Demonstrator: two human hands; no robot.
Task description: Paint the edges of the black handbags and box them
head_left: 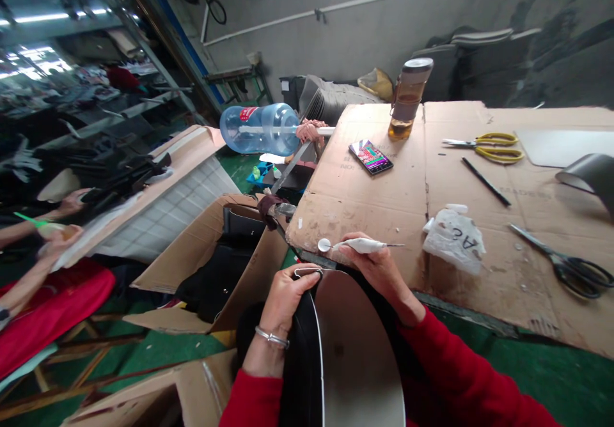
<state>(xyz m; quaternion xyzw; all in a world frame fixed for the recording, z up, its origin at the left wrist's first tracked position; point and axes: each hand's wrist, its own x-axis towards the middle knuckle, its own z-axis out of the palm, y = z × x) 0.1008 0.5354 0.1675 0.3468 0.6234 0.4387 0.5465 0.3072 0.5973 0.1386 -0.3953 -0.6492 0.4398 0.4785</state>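
My left hand [278, 305], with a metal bangle on its wrist, pinches the upper edge of a curved panel [357, 350]. The panel is black outside and pale grey-beige inside, with a white edge; it stands upright in front of my body. A small loop at the pinched corner is too fine to make out. In my right hand [381, 273] is a thin awl-like tool [363, 245] with a white wrapped handle, held level above the table's near edge. Its left end is beside a small white round disc [324, 245] on the cardboard.
Cardboard covers the table [364, 203]. On it lie a phone [371, 157], a tea bottle [409, 101], yellow-handled scissors [496, 147], black scissors [575, 270], a black pen [486, 182] and a crumpled plastic bag [455, 240]. An open carton [254, 273] holds black pieces. Another person's hands [60, 238] are at left.
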